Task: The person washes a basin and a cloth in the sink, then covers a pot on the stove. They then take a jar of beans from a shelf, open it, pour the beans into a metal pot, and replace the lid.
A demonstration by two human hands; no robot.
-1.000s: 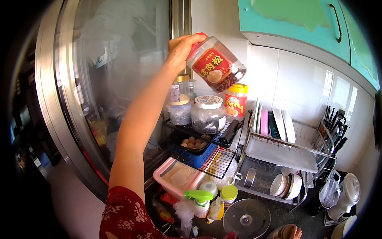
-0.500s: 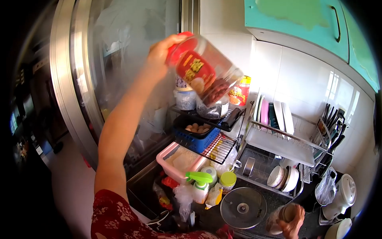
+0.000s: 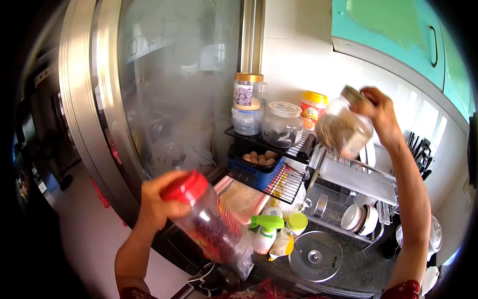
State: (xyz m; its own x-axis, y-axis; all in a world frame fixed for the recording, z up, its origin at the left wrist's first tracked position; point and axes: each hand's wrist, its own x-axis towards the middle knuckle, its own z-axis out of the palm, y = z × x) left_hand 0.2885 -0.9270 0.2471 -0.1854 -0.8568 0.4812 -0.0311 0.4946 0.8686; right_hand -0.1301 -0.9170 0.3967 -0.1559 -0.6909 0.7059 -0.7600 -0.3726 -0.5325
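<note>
My left hand (image 3: 167, 202) is closed around the red lid of a clear plastic jar (image 3: 211, 231) with a red label and dark contents. The jar tilts over the left end of the counter. On the right, my right hand (image 3: 378, 112) grips the lid of a clear jar (image 3: 343, 127) with brownish dry contents, raised and tilted in front of the dish rack. Close to that jar, on the upper wire shelf (image 3: 294, 150), stand a white-lidded jar (image 3: 282, 127) of dark contents and a yellow-lidded red container (image 3: 313, 109).
A gold-lidded jar (image 3: 248, 92) sits on a tub (image 3: 247, 121). Eggs (image 3: 259, 158) fill a basket (image 3: 249, 174) below. On the counter are a pink tub (image 3: 255, 209), a green-topped spray bottle (image 3: 266, 234) and a glass lid (image 3: 316, 256). A green cabinet (image 3: 398, 30) hangs above.
My left hand has brought the red-lidded jar down from above the shelf to the lower left. My right hand has lifted the other jar from counter level to above the dish rack.
</note>
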